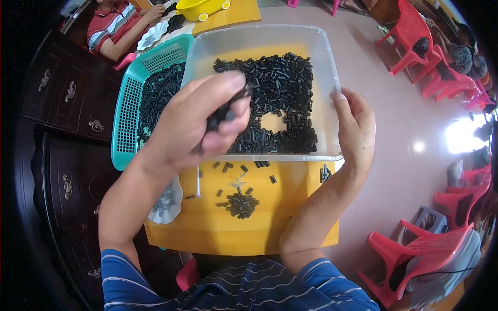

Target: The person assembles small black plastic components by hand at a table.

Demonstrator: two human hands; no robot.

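Note:
My left hand (192, 116) is raised over the near left part of a clear plastic bin (327, 62), its fingers curled round a handful of small black tubes (222, 115). Many more black tubes (280, 78) cover the bin's floor, with a bare patch among them toward the near side. My right hand (358, 124) grips the bin's right rim, thumb on the inner side. Left of the bin, a green basket (120, 124) holds smaller black pieces. On the yellow table (290, 207) in front lies a small heap of black tubes (242, 206), with a few scattered around.
A white dish (176, 205) of small greyish pieces and a thin white stick (198, 181) lie by my left forearm. Dark drawers (62, 93) stand at the left. Another person (116, 31) sits far left near a yellow tub (199, 8). Pink chairs (410, 36) line the right.

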